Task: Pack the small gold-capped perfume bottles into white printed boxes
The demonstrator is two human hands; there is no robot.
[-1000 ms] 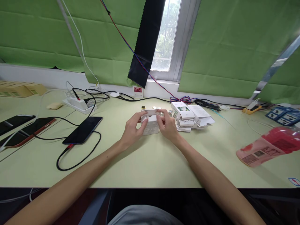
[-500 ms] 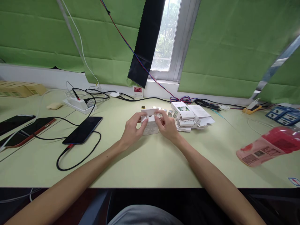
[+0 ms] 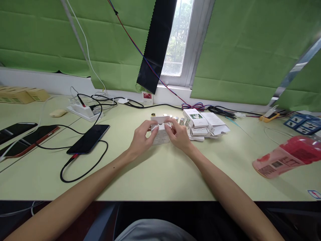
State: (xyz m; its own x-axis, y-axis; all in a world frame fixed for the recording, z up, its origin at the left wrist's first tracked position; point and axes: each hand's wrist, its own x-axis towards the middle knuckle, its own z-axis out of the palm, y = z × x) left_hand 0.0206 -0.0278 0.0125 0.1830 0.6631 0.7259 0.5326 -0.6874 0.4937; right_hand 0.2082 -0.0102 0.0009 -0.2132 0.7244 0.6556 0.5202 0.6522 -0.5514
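A small white cardboard box [image 3: 161,136] with fine print on its near side stands upright on the table, its top flap raised. My left hand [image 3: 143,136] grips the box's left side, thumb in front and fingers behind. On the right side my right hand [image 3: 179,134] pinches the top edge near the flap. Just behind and right of the box are several small glass vials [image 3: 184,121] with shiny caps, partly hidden by my fingers. One gold-topped vial [image 3: 153,115] stands behind the left hand. The inside of the box cannot be seen.
Flattened white boxes [image 3: 199,122] lie piled to the right. Farther right is a pink bottle [image 3: 283,157]. A phone [image 3: 89,139] with a black cable lies on the left, near a power strip [image 3: 86,112]. Cables [image 3: 160,105] run along the back, below green blinds [image 3: 240,50].
Almost nothing differs. My right thumb and fingers have shifted very slightly at the top of the box; the left hand keeps its hold.
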